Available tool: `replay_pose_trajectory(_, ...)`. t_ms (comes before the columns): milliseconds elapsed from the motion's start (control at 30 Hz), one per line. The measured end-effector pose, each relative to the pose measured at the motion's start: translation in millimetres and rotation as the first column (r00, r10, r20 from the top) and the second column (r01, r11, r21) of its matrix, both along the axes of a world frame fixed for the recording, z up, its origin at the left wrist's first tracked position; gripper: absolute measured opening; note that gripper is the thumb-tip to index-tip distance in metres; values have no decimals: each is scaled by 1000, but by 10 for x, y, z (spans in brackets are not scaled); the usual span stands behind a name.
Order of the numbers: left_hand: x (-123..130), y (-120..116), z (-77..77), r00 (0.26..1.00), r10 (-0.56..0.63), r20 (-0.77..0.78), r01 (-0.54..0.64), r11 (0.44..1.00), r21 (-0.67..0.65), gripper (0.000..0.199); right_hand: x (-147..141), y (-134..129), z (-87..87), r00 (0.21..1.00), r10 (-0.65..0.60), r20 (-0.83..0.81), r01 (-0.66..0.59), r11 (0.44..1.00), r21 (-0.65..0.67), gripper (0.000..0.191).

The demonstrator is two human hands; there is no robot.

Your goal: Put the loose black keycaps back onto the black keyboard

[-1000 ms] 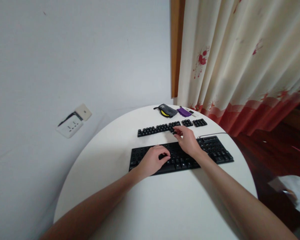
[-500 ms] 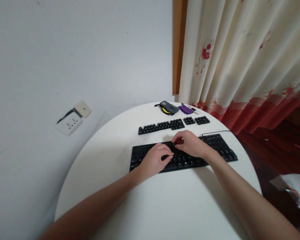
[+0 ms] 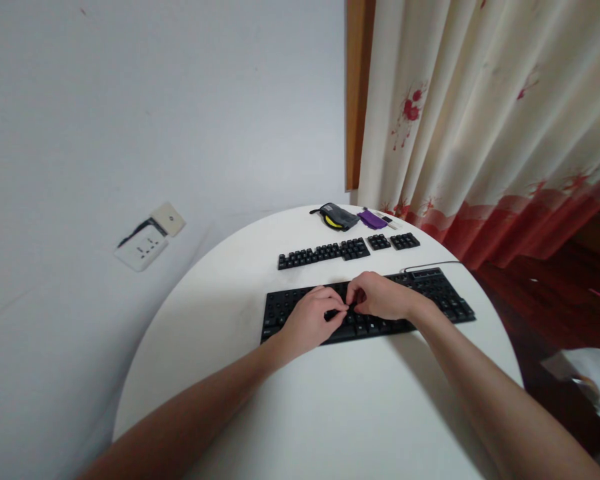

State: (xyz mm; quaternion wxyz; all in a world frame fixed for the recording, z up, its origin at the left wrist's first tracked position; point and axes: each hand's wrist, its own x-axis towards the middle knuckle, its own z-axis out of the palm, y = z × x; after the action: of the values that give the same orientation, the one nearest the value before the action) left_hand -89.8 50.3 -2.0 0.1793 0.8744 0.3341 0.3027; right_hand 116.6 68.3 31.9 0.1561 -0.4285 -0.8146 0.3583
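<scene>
A black keyboard [image 3: 447,300] lies on the white round table [image 3: 190,320], and its left part shows small posts without caps. Over the keyboard's middle, my left hand [image 3: 313,318] has its thumb and fingers drawn into a pinch. My right hand [image 3: 380,295] is bent down beside it, fingertips close to those of the left. Whatever sits between the fingertips of either hand is too small and hidden to name. Loose black keycaps stand in rows [image 3: 323,253] behind the keyboard, with two smaller groups [image 3: 379,242] [image 3: 405,241] to their right.
At the table's back are a dark grey pouch [image 3: 340,217] with a yellow part, a purple cloth [image 3: 371,219] and a small white item [image 3: 394,225]. A cable [image 3: 433,263] runs behind the keyboard. Wall sockets [image 3: 143,248] are on the left, a curtain [image 3: 460,133] on the right.
My right hand has come down and slightly toward me, bringing its fingertips close to my left hand's. My left hand has stayed nearly in place.
</scene>
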Motion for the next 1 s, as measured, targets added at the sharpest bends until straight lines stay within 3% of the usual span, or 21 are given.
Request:
replay_pose_trajectory(533,-8,-14,-12,1000,-2,-2,2,1000,12,12,7,-10,18,999,21,-40,-24,998,-63,21)
replay_pose_trajectory(1000,-13,-24,-2,1000,-2,-7,2,1000,8,13,-9,1,27,1000,-7,2,7,1000,-11,13)
